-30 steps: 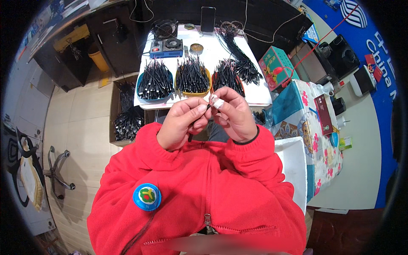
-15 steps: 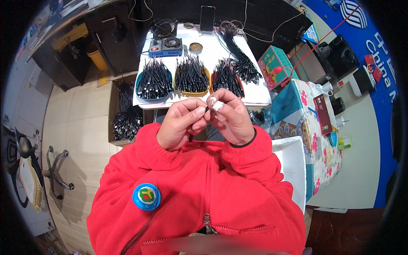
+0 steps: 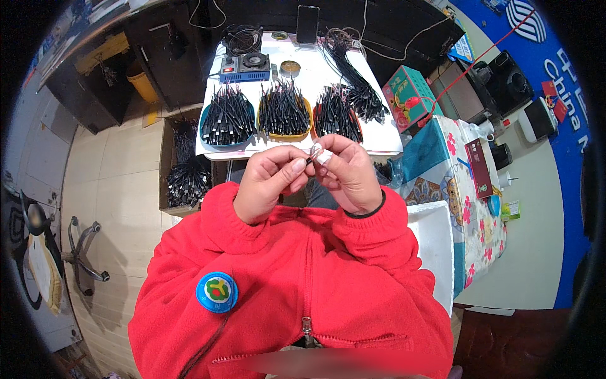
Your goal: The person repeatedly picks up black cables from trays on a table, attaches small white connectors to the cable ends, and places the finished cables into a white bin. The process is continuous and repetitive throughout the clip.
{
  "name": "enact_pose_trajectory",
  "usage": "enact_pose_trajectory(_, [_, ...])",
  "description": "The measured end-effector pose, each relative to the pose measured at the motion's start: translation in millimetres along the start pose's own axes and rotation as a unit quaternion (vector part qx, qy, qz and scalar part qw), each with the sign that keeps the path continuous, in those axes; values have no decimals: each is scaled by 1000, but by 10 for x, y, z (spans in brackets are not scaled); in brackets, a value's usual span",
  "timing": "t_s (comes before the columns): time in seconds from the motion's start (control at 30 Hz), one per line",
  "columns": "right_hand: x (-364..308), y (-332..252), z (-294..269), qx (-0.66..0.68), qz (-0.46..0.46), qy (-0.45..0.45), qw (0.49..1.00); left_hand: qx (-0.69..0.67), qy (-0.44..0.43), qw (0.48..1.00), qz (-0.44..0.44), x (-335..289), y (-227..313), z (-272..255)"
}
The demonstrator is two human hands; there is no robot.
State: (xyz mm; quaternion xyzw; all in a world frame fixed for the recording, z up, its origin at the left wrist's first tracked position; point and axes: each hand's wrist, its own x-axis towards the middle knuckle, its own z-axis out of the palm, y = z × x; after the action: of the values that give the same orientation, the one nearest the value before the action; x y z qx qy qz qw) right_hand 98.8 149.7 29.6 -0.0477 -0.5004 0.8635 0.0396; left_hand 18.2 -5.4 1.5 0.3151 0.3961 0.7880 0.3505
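Observation:
My left hand (image 3: 271,183) is closed, with thumb and forefinger pinching a short black end of a cable (image 3: 309,162). My right hand (image 3: 351,178) meets it fingertip to fingertip, its fingers closed on the fine wires at that cable's tip. White tape (image 3: 324,157) wraps the right thumb. The rest of the cable is hidden by my left hand. Just beyond my hands, several black cables stand bundled in a blue basket (image 3: 207,140), a yellow basket (image 3: 308,130) and a red basket (image 3: 360,138).
A white table (image 3: 208,150) carries the baskets, a blue-cased device (image 3: 243,74), a small round tin (image 3: 290,67), a phone (image 3: 308,25) and loose black cables (image 3: 356,85). Left of it sits a cardboard box (image 3: 166,189) of cables. A white foam box (image 3: 435,243) is at my right.
Both hands keep their pinch and shift only slightly. A black length that showed under my left hand is out of sight now.

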Motion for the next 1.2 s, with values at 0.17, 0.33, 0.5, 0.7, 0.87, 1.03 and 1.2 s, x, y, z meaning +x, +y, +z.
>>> enact_pose_trajectory(0.17, [62, 66, -154, 83, 57, -77, 992, 124, -25, 992, 23, -35, -13, -38])
enact_pose_trajectory(0.33, [144, 239, -338, 142, 130, -106, 976, 194, -27, 980, 28, 60, -190, -121])
enact_pose_trajectory(0.5, [247, 294, -596, 127, 108, -5, 986, 119, 20, 989, -79, 200, -344, -253])
enact_pose_trajectory(0.7, [963, -83, -1509, -568, -175, 291, 750, 58, 78, 991, -90, 391, -420, -376])
enact_pose_trajectory(0.87, [1264, 30, -1832, -671, -96, 278, 681, 45, 113, 990, -67, 473, -490, -391])
enact_pose_trajectory(1.03, [1259, 103, -1816, -685, -115, 302, 653, 42, 147, 985, -75, 492, -512, -427])
enact_pose_trajectory(1.2, [1294, 144, -1833, -720, -171, 289, 608, 20, 155, 986, -61, 469, -527, -417])
